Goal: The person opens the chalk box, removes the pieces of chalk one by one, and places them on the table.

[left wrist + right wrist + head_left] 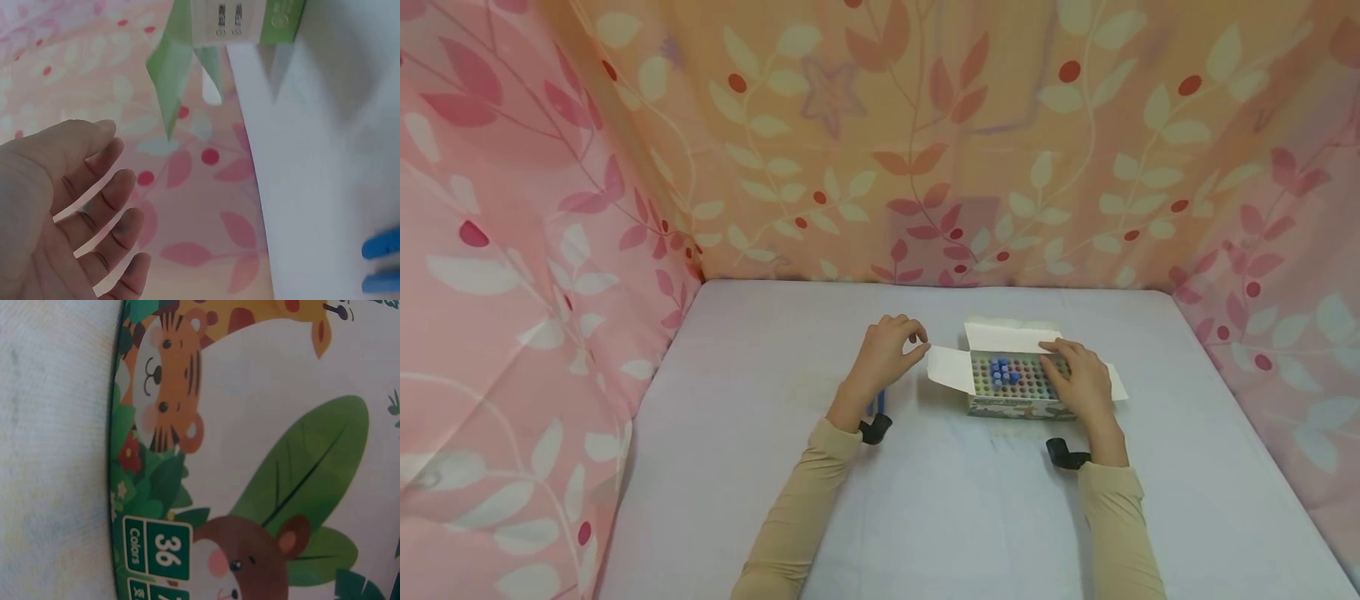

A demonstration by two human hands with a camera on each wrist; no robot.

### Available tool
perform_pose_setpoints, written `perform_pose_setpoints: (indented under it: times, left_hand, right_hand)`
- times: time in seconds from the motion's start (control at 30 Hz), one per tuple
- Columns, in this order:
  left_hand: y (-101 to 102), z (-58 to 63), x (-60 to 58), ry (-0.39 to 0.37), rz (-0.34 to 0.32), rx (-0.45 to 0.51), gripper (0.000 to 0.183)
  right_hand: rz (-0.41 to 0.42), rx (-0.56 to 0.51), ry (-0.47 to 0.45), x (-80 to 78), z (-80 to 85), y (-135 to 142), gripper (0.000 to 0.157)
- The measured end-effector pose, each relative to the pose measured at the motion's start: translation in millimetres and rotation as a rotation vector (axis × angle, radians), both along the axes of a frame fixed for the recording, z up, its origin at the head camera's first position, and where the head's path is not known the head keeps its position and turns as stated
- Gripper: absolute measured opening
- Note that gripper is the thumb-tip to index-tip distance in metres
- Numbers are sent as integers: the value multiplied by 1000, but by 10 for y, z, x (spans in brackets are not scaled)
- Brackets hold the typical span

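A marker box [1022,408] with a lid flap raised stands right of centre, its ends showing as a grid of round coloured tips. Several blue markers [1002,372] stick up above the others. My right hand [1078,379] rests over the box's right end, fingers extended; what its fingertips touch is partly hidden. In the right wrist view only the box's animal-printed side [275,450] shows, marked 36 Colors. My left hand [891,354] hovers left of the box, near its side flap [951,369], fingers loosely bent around nothing. Two blue markers [384,244] lie below the left wrist.
The white table [737,433] bears the box and is bordered by a flowered curtain [880,167] behind and pink cloth at both sides. A back flap [1015,337] and a right flap [1117,383] stick out from the box. Black cameras [1065,454] sit on both wrists.
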State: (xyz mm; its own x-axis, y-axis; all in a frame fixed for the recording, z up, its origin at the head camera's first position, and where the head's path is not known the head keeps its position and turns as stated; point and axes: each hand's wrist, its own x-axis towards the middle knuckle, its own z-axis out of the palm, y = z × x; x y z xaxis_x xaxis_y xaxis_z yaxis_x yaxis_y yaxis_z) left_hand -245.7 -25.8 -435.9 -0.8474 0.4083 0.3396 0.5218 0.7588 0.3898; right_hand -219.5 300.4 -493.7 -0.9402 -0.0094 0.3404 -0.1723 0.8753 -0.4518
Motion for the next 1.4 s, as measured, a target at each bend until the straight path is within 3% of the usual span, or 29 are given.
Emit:
perform_pose_setpoints:
  times: [0.2,0.4,0.67,0.87,1.03,1.4]
  left_hand:
    - [231,7,29,-3,-57,-26,13]
    - [430,-57,51,-3,-96,-91,13]
    - [693,-113,100,-11,-142,-104,12]
    - [890,-159,123,25,-181,-116,13]
    - [1022,-211,114,49,-182,-116,15]
    - [1184,-331,106,24,-140,-172,20]
  right_hand:
    - [-8,0,0,-11,3,-1,33]
    - [-7,-2,-9,-15,23,-18,33]
    - [-20,14,-21,-28,31,-9,34]
    - [-11,3,-7,-18,20,-8,32]
    - [-15,-3,-11,-4,16,-17,32]
    - [-4,-5,3,9,13,-13,31]
